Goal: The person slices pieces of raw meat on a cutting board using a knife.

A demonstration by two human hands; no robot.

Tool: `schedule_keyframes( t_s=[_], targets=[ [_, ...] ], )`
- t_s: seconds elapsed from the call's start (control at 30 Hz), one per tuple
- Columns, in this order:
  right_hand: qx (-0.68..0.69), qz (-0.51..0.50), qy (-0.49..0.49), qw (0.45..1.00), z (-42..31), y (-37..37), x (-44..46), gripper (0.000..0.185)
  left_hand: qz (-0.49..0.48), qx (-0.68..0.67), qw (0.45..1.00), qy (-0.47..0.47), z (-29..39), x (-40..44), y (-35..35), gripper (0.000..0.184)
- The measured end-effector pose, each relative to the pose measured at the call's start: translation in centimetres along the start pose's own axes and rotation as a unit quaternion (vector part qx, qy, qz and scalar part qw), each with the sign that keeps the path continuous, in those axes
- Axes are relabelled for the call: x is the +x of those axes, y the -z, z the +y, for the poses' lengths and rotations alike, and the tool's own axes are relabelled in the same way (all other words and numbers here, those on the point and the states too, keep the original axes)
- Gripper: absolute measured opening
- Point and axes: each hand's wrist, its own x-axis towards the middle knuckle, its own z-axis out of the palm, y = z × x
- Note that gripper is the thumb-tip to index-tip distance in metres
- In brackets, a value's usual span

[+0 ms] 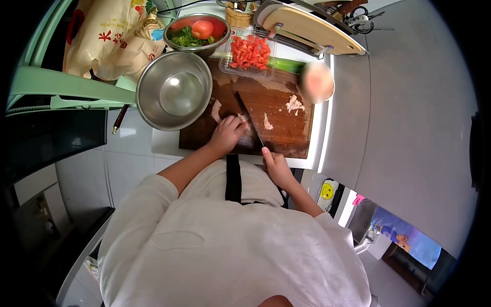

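Note:
My right hand is wrapped round the handle of a knife, whose dark blade points up and left over the wooden cutting board. Left of the blade, my left hand has its fingers bent together on a small pale piece of meat. Just above that hand lies a pale strip of meat. Right of the blade is another small piece, and a little heap of chopped meat sits farther right.
An empty steel bowl overlaps the board's left side. Behind are a bowl with a tomato and greens, a plastic tray of diced red pieces, green stalks, a blurred round item and a rack with boards.

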Motion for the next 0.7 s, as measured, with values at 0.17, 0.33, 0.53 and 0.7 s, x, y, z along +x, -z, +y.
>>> schedule_keyframes(
  t_s=[0.17, 0.33, 0.53, 0.7],
  targets=[
    [0.043, 0.026, -0.029, 0.998, -2.1, -1.6, 3.1, 0.065, -0.003, -0.013, 1.000, 0.009, 0.4, 0.2, 0.3, 0.014],
    [0.007, 0.077, 0.038, 0.996, 0.1, -1.3, 0.4, 0.069, -0.003, -0.003, 1.000, 0.011, 0.0, -0.2, 0.0, 0.015],
    [0.078, 0.090, -0.024, 0.993, -0.5, -0.9, 0.7, 0.067, 0.006, -0.020, 1.000, 0.006, -0.1, -0.1, 0.6, 0.017],
    [0.097, 0.047, -0.057, 0.993, -1.1, 0.8, -0.8, 0.066, 0.050, -0.041, 0.998, 0.002, 0.1, 0.1, 0.7, 0.016]
  ],
)
